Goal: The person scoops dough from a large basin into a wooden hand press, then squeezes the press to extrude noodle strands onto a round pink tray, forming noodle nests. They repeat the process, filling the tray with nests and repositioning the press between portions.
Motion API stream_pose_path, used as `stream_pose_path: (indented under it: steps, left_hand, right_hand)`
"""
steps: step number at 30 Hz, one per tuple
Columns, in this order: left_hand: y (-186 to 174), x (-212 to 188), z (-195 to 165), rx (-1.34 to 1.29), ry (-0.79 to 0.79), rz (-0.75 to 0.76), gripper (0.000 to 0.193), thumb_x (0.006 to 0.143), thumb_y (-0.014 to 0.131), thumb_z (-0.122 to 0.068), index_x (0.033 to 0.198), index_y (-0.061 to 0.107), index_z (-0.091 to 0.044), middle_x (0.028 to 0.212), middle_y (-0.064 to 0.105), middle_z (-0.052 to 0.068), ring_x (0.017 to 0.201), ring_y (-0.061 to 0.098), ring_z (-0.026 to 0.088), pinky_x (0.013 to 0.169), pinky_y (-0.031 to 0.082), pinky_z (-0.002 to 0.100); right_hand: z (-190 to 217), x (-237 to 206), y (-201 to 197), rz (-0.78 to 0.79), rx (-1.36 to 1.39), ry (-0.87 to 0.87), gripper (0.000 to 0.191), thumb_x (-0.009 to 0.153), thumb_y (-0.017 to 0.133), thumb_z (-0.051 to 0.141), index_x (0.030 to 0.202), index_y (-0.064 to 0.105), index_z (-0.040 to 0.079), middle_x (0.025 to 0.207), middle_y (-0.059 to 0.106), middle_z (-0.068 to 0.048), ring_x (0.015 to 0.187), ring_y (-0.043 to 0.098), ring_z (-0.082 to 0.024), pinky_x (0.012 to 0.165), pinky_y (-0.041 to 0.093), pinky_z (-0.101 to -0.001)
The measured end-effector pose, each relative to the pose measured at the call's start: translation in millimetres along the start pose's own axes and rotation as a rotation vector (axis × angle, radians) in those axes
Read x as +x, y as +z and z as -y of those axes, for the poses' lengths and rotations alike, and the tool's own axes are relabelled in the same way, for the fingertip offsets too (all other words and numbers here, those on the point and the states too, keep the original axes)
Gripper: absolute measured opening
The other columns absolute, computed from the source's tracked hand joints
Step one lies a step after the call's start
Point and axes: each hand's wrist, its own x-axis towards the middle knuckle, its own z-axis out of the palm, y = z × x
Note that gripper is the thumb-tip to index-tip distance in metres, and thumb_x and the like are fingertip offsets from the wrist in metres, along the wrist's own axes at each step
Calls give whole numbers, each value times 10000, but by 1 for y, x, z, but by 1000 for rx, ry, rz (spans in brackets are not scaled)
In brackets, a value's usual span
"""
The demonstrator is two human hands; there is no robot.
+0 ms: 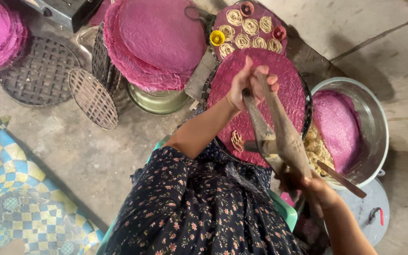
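Eight noodle coils [250,26], three woven mats [93,98], two steel basins [373,123], three small cups [217,38].

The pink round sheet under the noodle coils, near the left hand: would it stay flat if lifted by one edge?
Probably not. The pink sheet looks thin and cloth-like, so it would likely droop. The noodle coil on it could slide off. The left hand grips the wooden press above it.
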Motion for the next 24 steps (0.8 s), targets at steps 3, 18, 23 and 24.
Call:
stream_pose_path:
  steps: [3,18,23,24]
  left_hand:
    - [19,14,-6,27,5,49,667,1009,379,-738,987,707,-157,972,675,55,973,635,249,948,510,426]
    - [38,-2,-4,-19,-74,123,668,1067,306,-714,1053,691,-169,1045,678,76,1087,640,291,989,501,474]
    - [23,7,-19,22,-190,110,861,998,274,-815,1287,691,-120,1183,698,96,1193,625,265,1120,453,443]
    - [18,5,-18,64,-231,14,920,950,270,-832,1333,673,-100,1229,685,101,1223,611,255,1143,431,435]
  right_hand:
    - [20,-3,-1,2,-70,-127,941,722,794,549,1314,571,-147,1108,692,-211,929,617,-274,769,501,-374]
    - [9,-20,2,-17,-76,-109,898,692,855,404,1316,609,-194,1196,700,-253,1061,663,-307,930,511,-412]
    - [-2,-1,3,-111,-104,-174,888,642,869,382,1320,570,-106,1175,693,-169,1065,664,-256,943,537,-397]
    - [-3,2,4,-109,-107,-179,886,635,870,382,1316,564,-94,1169,694,-150,1061,665,-245,938,545,-394]
